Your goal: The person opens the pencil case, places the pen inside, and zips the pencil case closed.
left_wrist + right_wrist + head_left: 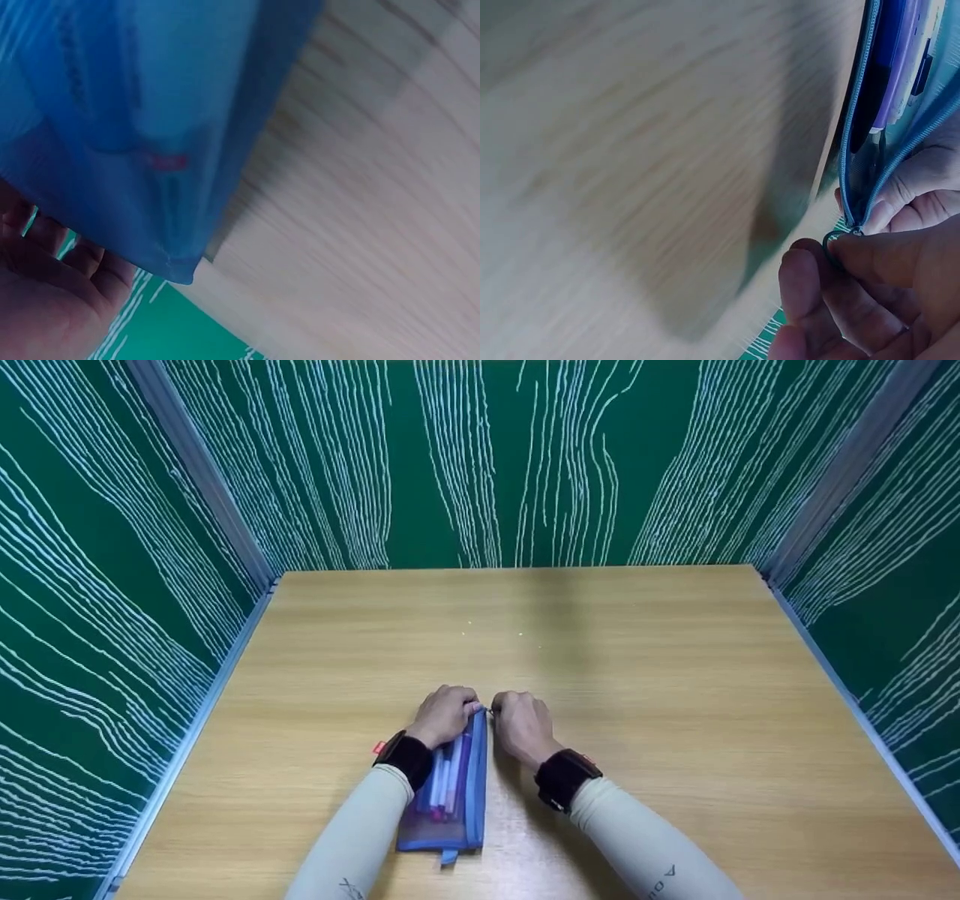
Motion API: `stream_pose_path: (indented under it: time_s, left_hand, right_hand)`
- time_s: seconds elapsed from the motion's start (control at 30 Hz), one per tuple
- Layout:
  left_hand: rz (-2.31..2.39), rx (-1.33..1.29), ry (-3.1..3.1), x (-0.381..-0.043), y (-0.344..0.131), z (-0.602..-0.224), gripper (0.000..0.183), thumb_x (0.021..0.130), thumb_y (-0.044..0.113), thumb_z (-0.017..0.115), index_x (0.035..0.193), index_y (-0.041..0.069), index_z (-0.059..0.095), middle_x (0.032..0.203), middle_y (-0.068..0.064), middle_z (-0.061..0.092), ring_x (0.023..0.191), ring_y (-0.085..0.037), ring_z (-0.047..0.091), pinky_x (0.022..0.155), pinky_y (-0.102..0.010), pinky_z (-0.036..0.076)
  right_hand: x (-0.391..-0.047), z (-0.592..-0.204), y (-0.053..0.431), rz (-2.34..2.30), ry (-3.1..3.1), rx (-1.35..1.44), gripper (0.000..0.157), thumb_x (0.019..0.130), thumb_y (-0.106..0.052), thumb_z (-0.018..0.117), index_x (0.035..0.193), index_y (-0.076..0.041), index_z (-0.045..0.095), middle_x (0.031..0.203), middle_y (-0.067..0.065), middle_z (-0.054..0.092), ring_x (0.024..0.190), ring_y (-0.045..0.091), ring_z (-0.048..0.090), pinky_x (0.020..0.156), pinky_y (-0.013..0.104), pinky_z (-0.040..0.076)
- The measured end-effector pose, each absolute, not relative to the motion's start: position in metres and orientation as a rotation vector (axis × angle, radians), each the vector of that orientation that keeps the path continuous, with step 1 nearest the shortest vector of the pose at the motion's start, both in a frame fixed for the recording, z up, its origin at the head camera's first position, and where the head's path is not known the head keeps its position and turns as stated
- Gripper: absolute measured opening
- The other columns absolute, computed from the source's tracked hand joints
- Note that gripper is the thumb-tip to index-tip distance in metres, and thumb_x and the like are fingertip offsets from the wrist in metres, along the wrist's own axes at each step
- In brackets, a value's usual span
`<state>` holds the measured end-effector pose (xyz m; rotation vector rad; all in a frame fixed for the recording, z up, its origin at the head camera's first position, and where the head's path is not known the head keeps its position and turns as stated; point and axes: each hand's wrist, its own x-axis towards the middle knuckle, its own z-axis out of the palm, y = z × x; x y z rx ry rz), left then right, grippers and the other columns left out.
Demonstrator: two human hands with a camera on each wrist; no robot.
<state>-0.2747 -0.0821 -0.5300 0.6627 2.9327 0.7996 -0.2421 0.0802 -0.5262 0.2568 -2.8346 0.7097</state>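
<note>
A blue mesh zip pencil case (475, 787) lies lengthwise on the table, with several pens (450, 780) visible through its side. My left hand (444, 714) grips the case near its far end; in the left wrist view, its curled fingers (84, 255) meet the case's edge. Close beside it, my right hand (523, 725) pinches a small ring-shaped zipper pull (831, 247) between thumb and finger. In the right wrist view the zipper (848, 142) gapes, showing a purple pen (897, 71) and others inside. The pull sits at the zipper's far end.
The wooden table (637, 660) reaches back to green panels (510, 457) with white wavy lines, which also stand at both sides. A few tiny pale specks (520, 634) lie beyond the hands. A blue fabric tab (448, 856) sticks out at the case's near end.
</note>
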Motion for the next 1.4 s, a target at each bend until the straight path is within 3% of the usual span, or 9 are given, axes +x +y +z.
stream_pose_path:
  time_s: [0.23,0.6,0.97,1.4]
  left_hand:
    - [0.731,0.594,2.956,-0.272,-0.078,-0.528,0.016,0.1,0.023,0.065,0.091,0.013,0.073,0.095,-0.006,0.074,0.096,-0.032,0.065,0.084,-0.05,0.05]
    - [0.686,0.564,2.96,-0.271,-0.075,-0.527,0.014,0.101,0.024,0.064,0.096,0.016,0.075,0.098,-0.006,0.074,0.096,-0.033,0.063,0.081,-0.05,0.05]
    - [0.675,0.537,2.96,-0.27,-0.075,-0.525,0.017,0.102,0.026,0.062,0.094,0.017,0.074,0.101,-0.006,0.074,0.098,-0.033,0.062,0.081,-0.051,0.051]
    - [0.708,0.597,2.984,-0.269,-0.077,-0.526,0.015,0.1,0.021,0.065,0.091,0.014,0.074,0.092,-0.006,0.073,0.092,-0.032,0.062,0.079,-0.048,0.05]
  right_hand:
    - [-0.24,-0.527,0.078,0.696,-2.842,0.262,0.023,0.086,0.0,0.062,0.075,-0.013,0.076,0.08,0.014,0.074,0.069,0.039,0.069,0.06,0.052,0.053]
    - [-0.239,-0.527,0.077,0.663,-2.867,0.284,0.032,0.079,0.007,0.054,0.06,-0.017,0.063,0.07,0.011,0.07,0.065,0.036,0.067,0.058,0.048,0.053]
    - [-0.238,-0.526,0.075,0.643,-2.869,0.322,0.032,0.081,0.005,0.053,0.06,-0.016,0.064,0.074,0.011,0.073,0.067,0.037,0.069,0.06,0.049,0.054]
    - [-0.232,-0.527,0.075,0.59,-2.837,0.399,0.03,0.08,0.008,0.051,0.06,-0.011,0.063,0.067,0.014,0.07,0.061,0.036,0.067,0.058,0.049,0.055]
